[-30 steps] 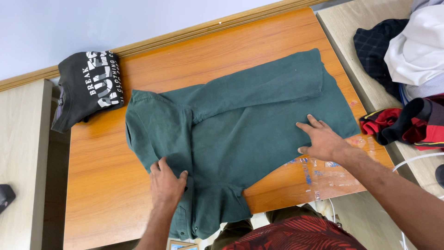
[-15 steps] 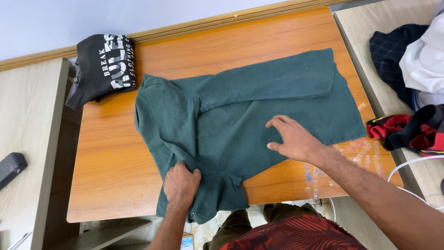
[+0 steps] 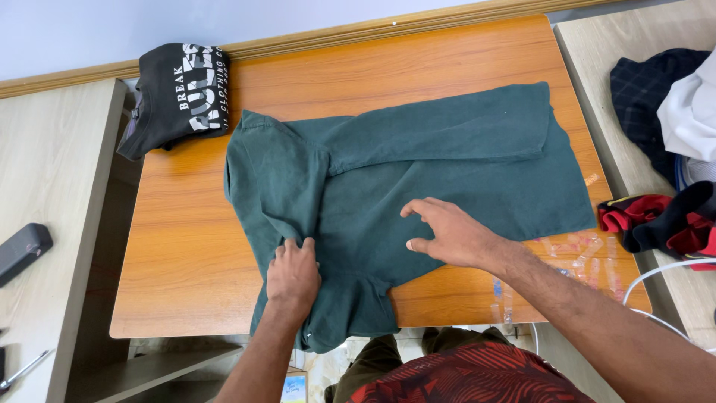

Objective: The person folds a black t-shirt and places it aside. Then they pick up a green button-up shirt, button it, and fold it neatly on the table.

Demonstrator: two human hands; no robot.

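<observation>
A dark green shirt (image 3: 447,157) lies spread flat on an orange wooden table (image 3: 186,224), one sleeve folded across its far side. My left hand (image 3: 293,276) is closed on a bunch of the shirt's fabric near the table's front edge, where the near sleeve hangs over. My right hand (image 3: 447,233) rests on the middle of the shirt with fingers apart and slightly bent, holding nothing.
A folded black t-shirt with white print (image 3: 179,93) sits at the table's far left corner. A pile of clothes (image 3: 671,104) and a red and black garment (image 3: 664,220) lie on the right side table. A dark device (image 3: 22,250) lies on the left surface.
My right hand slid left across the shirt from near its right end to the middle. My left hand closed on the fabric near the front edge.
</observation>
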